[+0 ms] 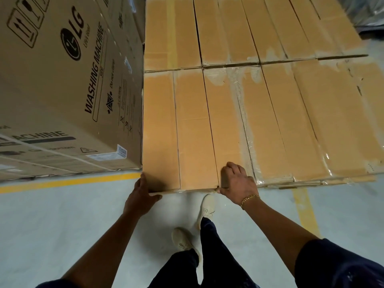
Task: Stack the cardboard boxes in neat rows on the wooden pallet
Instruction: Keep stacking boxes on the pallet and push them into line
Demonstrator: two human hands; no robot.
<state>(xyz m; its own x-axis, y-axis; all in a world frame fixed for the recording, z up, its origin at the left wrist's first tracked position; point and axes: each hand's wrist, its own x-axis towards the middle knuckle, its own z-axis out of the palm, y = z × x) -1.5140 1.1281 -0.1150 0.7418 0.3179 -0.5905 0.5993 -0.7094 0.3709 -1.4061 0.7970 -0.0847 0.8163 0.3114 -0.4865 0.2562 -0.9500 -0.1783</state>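
Observation:
Several long plain cardboard boxes lie side by side in two rows, a near row and a far row (228,32). The near-left box (178,129) sticks out toward me past its neighbours. My left hand (143,196) grips its near-left bottom corner, thumb along the lower edge. My right hand (236,183) curls over its near-right corner, fingers on the top face and thumb on the front edge. The wooden pallet is hidden under the boxes.
A tall washing machine carton (62,84) stands close on the left, almost touching the stack. Yellow floor lines (68,181) run under it and at the right. My feet in pale shoes (205,208) stand on the grey floor before the stack. Wrapped goods sit far right.

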